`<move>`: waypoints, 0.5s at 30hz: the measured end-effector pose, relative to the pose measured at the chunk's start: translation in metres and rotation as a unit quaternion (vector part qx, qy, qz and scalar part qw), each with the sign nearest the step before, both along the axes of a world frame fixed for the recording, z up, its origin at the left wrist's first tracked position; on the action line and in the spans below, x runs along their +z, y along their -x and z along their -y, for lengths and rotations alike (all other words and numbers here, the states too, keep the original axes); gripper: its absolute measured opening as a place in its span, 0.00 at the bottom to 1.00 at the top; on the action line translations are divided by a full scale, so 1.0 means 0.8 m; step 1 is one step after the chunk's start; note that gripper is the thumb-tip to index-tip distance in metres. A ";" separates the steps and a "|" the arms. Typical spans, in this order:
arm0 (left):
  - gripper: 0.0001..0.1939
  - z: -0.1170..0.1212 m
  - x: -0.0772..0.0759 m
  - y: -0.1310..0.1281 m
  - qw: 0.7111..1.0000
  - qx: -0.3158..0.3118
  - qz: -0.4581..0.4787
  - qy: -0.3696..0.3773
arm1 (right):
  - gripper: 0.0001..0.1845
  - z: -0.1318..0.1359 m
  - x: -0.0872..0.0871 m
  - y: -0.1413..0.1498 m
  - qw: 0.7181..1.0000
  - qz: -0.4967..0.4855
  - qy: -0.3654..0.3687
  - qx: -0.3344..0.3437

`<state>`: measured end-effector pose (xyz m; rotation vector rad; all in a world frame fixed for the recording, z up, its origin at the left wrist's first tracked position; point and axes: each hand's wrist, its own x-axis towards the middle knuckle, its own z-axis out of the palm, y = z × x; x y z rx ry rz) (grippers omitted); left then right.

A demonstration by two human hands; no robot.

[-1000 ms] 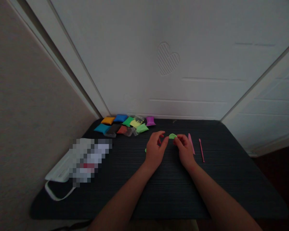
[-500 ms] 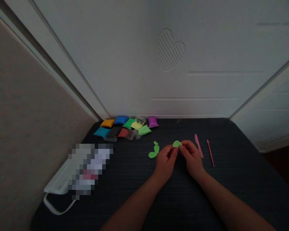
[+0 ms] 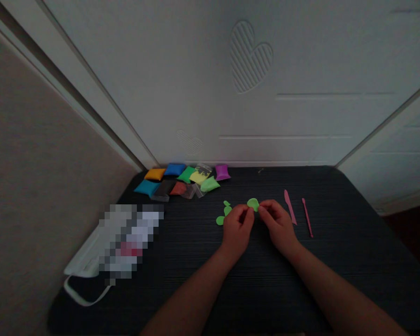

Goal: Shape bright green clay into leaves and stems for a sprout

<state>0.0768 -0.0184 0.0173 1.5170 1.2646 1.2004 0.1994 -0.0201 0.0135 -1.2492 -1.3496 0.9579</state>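
Pinching green disc [image 3: 253, 204], lower middle of frame.
Left hand [image 3: 236, 228], right hand [image 3: 280, 227]: fingers closed on its edges; pink knife [image 3: 290, 207] farther right.

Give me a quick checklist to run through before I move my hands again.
1. Left grip on the green disc: ok, fingertips at its lower edge.
2. Right grip on the same disc: ok, fingertips at its right edge.
3. Disc evenly thick: cannot tell, too small here.
4. Loose green pieces clear of the left grip: not ok, they lie right beside it.
5. Pink knife within view: ok, on the table to the right grip's right.
6. Pink stick apart from the knife: ok, farther right.
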 end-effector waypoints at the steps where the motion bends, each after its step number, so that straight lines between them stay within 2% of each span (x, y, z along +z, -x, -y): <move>1: 0.10 0.000 0.000 0.000 1.000 0.000 -0.002 -0.005 | 0.05 0.000 0.000 0.000 1.000 0.009 -0.001 -0.005; 6: 0.10 -0.001 -0.001 0.001 1.000 0.015 -0.018 -0.015 | 0.07 -0.001 0.002 0.003 1.000 0.013 0.002 -0.017; 15: 0.08 -0.003 -0.006 0.002 0.999 0.043 -0.029 -0.015 | 0.08 0.000 0.001 0.005 0.999 -0.005 0.040 0.010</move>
